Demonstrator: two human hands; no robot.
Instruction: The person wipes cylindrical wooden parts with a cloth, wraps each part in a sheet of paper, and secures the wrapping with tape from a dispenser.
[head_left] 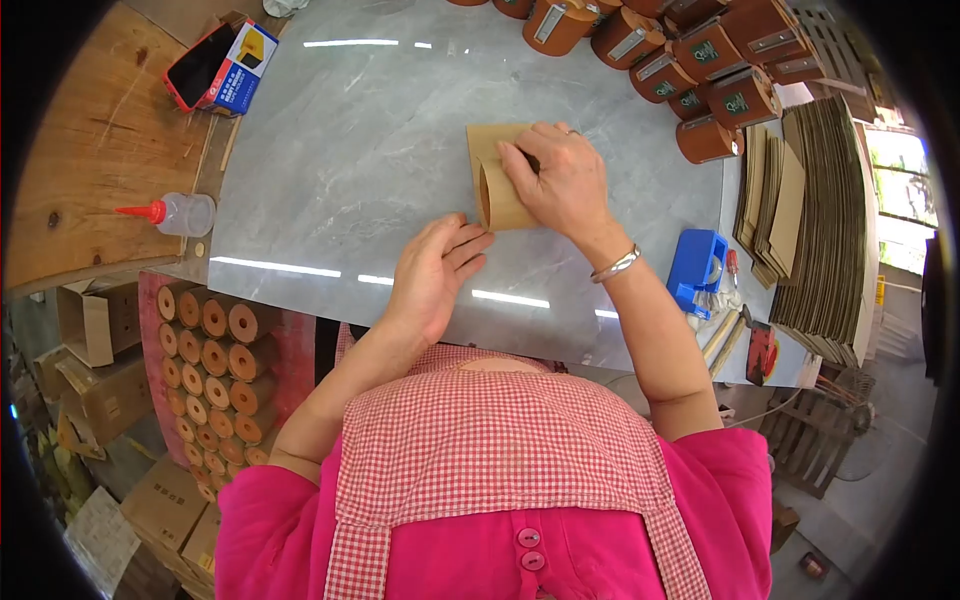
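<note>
A piece of brown cardboard lies on the grey table, with one part folded up and curved over. My right hand is closed on the cardboard's right part, thumb at the near side, and covers much of it. A silver bracelet is on that wrist. At the cardboard's near left corner is my left hand, palm turned inward and fingers stretched out, with nothing held. Its fingertips are at the cardboard's lower edge; whether they touch it is hard to tell.
Brown cylindrical containers are piled at the back right. Flat cardboard stacks stand at the right edge, near a blue tape dispenser. On the left are a red-tipped bottle, a blue box and rows of brown cylinders.
</note>
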